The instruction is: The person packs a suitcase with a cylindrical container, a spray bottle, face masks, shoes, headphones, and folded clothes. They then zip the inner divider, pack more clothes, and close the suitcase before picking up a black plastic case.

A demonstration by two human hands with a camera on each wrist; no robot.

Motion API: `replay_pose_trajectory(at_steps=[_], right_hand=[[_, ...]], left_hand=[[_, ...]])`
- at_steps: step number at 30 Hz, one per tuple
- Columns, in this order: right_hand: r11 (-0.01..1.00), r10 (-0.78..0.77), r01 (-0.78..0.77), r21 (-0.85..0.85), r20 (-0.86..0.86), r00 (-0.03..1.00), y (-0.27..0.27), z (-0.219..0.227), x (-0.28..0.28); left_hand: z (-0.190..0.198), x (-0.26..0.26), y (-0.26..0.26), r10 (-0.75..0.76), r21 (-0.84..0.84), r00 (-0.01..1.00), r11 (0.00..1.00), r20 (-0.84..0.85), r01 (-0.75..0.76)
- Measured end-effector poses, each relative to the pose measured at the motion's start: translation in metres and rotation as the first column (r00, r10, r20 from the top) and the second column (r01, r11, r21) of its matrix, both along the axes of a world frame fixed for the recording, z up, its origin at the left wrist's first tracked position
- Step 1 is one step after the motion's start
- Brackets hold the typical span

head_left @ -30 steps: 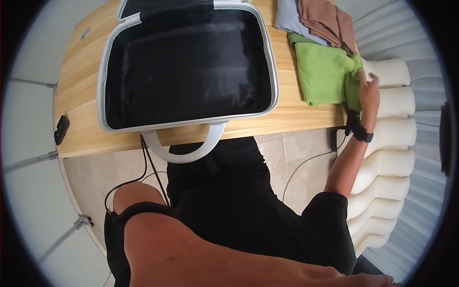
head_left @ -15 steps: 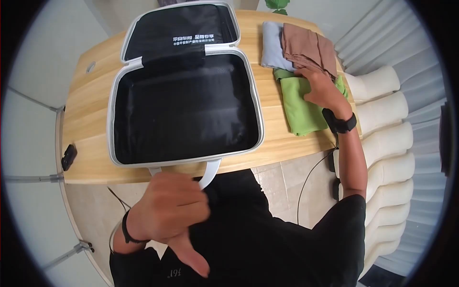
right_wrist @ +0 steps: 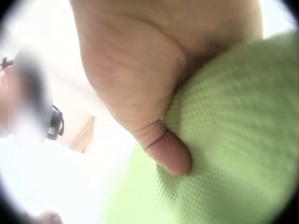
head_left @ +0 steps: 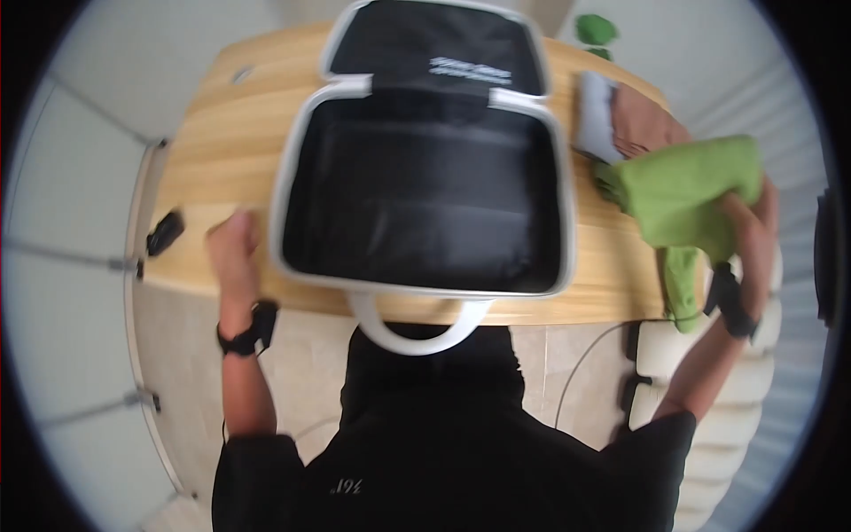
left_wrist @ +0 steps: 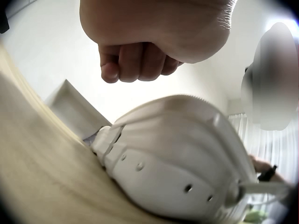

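Note:
In the head view my right hand (head_left: pixel 753 235) grips a folded green shirt (head_left: pixel 687 191) over the table's right end, part of it dangling past the edge. Its thumb presses into the knit fabric in the right wrist view; the other fingers are hidden there. My left hand (head_left: pixel 233 253) hovers at the table's front left, its fingers loosely curled around nothing. Just right of it stands a white hard-shell case (head_left: pixel 417 290), lid (head_left: pixel 434 40) raised, with a bare black lining. The left wrist view has the case's white side (left_wrist: pixel 173 149) below the curled fingers.
Folded blue-grey (head_left: pixel 596 115) and brown cloths (head_left: pixel 645 124) lie behind the green shirt. A small black object (head_left: pixel 165 232) sits at the table's left edge. The case's handle (head_left: pixel 421 341) juts over the front edge. A cream padded seat (head_left: pixel 665 350) stands at the right.
My right hand has gone from touching the green shirt on the table to lifting it at the right. The left hand has swung from over my lap to the case's left side.

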State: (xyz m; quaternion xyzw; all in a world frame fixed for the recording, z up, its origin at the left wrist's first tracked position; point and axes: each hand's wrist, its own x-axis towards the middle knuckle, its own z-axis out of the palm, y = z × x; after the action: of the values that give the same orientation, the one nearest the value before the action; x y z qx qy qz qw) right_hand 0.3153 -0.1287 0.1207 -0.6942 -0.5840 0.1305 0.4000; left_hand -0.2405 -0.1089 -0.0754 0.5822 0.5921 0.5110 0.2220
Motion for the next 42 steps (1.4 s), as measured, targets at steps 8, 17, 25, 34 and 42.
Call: replay_pose_trajectory(at_steps=[8,17,25,34,42], right_hand=[[0.942,0.306,-0.321,-0.093,-0.149,0.94,0.034,0.027,-0.162],[0.233,0.933,-0.802,-0.55,-0.107,0.344,0.207,-0.129,-0.299],[0.611,0.69,-0.747,-0.263,0.64,0.338,0.119,-0.096,-0.275],[0.686,0.664,-0.572,-0.45,0.709,0.239,0.096,-0.149,-0.252],[0.664,0.697,-0.613,-0.429,0.652,0.299,0.101,-0.137,-0.241]], left_hand=[[0.011,0.016,-0.006,-0.15,-0.019,0.983,0.988,0.107,0.153],[0.02,0.017,-0.015,-0.282,-0.097,0.949,0.958,-0.144,0.27],[0.04,0.018,-0.01,-0.336,-0.16,0.917,0.939,-0.216,0.306],[0.037,0.027,-0.009,-0.381,-0.175,0.893,0.922,-0.24,0.346],[0.058,0.031,-0.009,-0.354,-0.211,0.846,0.933,-0.4,0.291]])
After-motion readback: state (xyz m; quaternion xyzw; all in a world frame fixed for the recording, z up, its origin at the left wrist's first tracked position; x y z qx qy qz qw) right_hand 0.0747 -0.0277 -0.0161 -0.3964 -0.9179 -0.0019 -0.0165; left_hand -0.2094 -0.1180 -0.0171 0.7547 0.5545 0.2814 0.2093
